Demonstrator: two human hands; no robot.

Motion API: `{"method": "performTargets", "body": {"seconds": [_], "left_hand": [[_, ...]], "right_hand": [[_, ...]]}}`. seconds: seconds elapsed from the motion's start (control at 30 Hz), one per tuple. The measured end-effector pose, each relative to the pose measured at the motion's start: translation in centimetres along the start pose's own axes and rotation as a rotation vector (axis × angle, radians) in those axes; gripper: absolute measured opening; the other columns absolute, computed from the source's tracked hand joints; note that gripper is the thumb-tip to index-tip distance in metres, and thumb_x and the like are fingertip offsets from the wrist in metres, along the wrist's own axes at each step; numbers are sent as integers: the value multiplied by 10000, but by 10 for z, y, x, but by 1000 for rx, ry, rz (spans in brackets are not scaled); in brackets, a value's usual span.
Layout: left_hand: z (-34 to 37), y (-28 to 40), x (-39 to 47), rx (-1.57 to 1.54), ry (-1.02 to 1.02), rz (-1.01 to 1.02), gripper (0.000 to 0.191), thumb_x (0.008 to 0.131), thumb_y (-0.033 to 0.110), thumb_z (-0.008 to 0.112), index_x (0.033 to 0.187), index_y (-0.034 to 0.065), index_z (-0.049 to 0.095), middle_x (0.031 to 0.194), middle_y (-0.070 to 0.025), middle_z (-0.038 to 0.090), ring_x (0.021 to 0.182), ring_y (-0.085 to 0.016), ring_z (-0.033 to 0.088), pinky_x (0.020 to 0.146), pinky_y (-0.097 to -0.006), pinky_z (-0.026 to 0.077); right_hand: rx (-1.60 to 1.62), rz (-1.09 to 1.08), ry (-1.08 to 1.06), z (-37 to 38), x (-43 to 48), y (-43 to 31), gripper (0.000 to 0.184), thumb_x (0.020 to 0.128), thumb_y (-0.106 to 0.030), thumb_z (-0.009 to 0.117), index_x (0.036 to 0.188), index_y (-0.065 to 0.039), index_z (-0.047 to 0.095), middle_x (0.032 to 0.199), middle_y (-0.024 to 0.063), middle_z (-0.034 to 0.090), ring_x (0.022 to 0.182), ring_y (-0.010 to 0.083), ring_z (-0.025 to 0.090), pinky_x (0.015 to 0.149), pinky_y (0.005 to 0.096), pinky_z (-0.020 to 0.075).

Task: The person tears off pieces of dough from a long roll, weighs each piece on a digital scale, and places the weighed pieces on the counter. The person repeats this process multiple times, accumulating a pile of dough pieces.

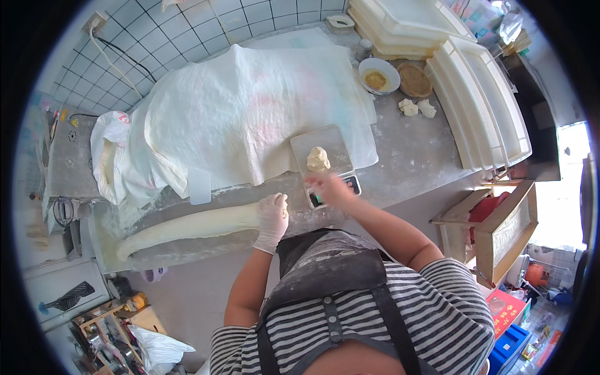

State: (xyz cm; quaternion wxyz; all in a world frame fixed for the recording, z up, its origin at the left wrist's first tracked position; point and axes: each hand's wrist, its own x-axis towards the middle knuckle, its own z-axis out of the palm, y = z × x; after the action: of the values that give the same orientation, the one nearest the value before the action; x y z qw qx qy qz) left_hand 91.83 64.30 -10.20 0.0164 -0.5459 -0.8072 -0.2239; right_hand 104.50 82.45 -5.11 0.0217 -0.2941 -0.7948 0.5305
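My left hand [273, 215], in a thin white glove, grips the right end of a long roll of pale dough [192, 228] that lies along the front of the floured worktop. My right hand [329, 188], bare and blurred, is over the front part of a digital kitchen scale [335, 131], just below a lump of dough [318, 159] on the scale's platform. Whether its fingers touch anything cannot be made out. Left of the scale, a white plastic scraper [200, 186] lies against the edge of a large whitish cloth or sheet [197, 108].
Behind the scale, at the back right, are a bowl with yellowish contents [378, 76], a round brown container [414, 80], small dough pieces [408, 107] and a shaker [363, 49]. Stacked white plastic trays [468, 108] line the right side. A metal machine [72, 159] stands far left.
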Motion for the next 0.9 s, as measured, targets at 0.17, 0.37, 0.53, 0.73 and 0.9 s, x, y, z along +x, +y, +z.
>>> {"method": "performTargets", "body": {"seconds": [0.17,0.37,0.53,0.73,0.9], "left_hand": [[-12,10,15,-80,-100,-58,366,713,124,663,1070,95,588,1113,-76,598,1040,-280,547,909,-410,408],[5,56,96,-321,84,17,430,729,203,702,1126,94,577,1219,-114,555,1159,-306,500,977,-437,392],[45,50,135,-165,-77,241,470,759,195,686,1198,87,556,1284,-135,505,1213,-322,451,1016,-445,369],[27,41,129,-296,-8,160,651,742,188,699,1336,112,444,1318,-158,495,1247,-318,437,1026,-454,340],[-47,10,62,-358,-187,-32,661,778,236,720,1345,46,438,1345,-174,470,1285,-337,391,1057,-438,325]], "right_hand": [[-289,-119,463,-45,23,8,242,815,-186,684,999,-39,628,976,109,622,792,249,627,722,355,509],[-357,-131,387,-22,30,23,236,761,-195,710,921,-56,606,909,123,594,781,312,600,706,395,496],[-258,-110,338,-38,23,-1,202,762,-153,725,890,-38,618,798,93,621,723,226,616,682,346,502],[745,-71,-311,-49,-30,-19,153,874,-58,634,994,37,631,907,42,658,806,119,612,763,249,506],[553,145,-255,29,-31,14,412,882,-64,591,1287,-4,536,1139,107,635,1006,159,602,887,295,477]]}}
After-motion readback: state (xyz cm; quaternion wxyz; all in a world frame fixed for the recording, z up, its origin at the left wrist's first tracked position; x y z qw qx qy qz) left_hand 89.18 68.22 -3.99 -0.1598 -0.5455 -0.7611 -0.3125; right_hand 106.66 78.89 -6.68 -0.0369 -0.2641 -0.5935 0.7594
